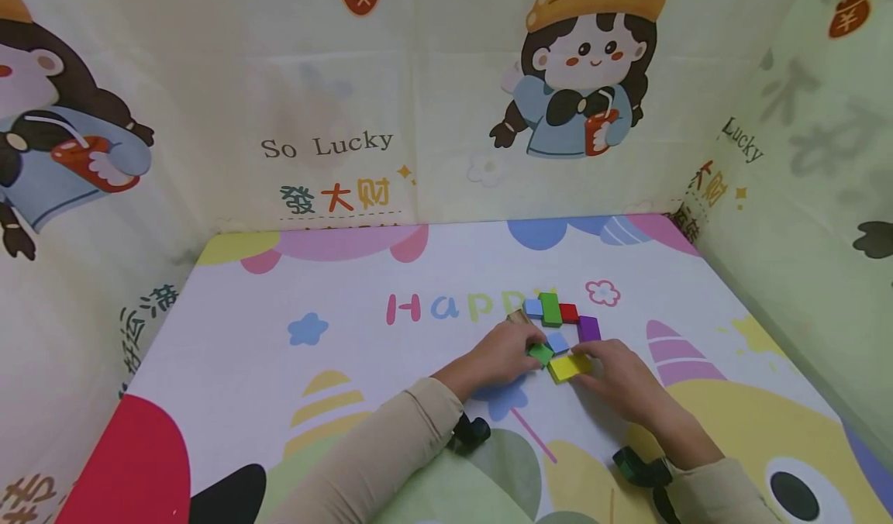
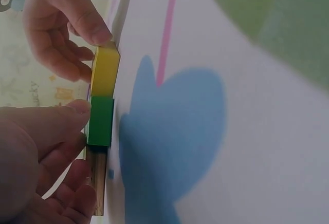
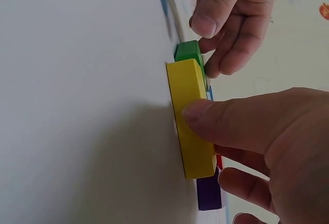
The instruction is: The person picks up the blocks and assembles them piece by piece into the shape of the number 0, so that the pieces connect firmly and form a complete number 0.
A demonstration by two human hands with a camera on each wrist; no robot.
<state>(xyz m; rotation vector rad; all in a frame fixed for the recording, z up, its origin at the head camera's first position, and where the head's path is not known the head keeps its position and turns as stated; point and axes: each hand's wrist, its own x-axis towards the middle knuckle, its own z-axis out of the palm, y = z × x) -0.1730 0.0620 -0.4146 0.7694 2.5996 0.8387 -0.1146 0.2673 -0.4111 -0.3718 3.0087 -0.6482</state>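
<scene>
My right hand (image 1: 617,377) pinches a yellow block (image 1: 570,367), its thumb lying along the side in the right wrist view. Close by on the left, my left hand (image 1: 497,353) holds a small green block (image 1: 540,353) between thumb and fingers. The two blocks meet end to end in the left wrist view. Behind them lies a light blue block (image 1: 557,343). A bare wooden block (image 1: 518,317), partly hidden, is beside the left fingers. Further back, another blue block (image 1: 533,308), a longer green block (image 1: 550,310), a red block (image 1: 568,313) and a purple block (image 1: 589,329) form a curve.
The blocks lie on a table covered with a printed cloth (image 1: 237,353) showing pastel shapes and letters. Cream fabric walls (image 1: 446,105) with cartoon figures rise behind and at both sides. Dark wrist-worn devices (image 1: 638,468) sit near both cuffs.
</scene>
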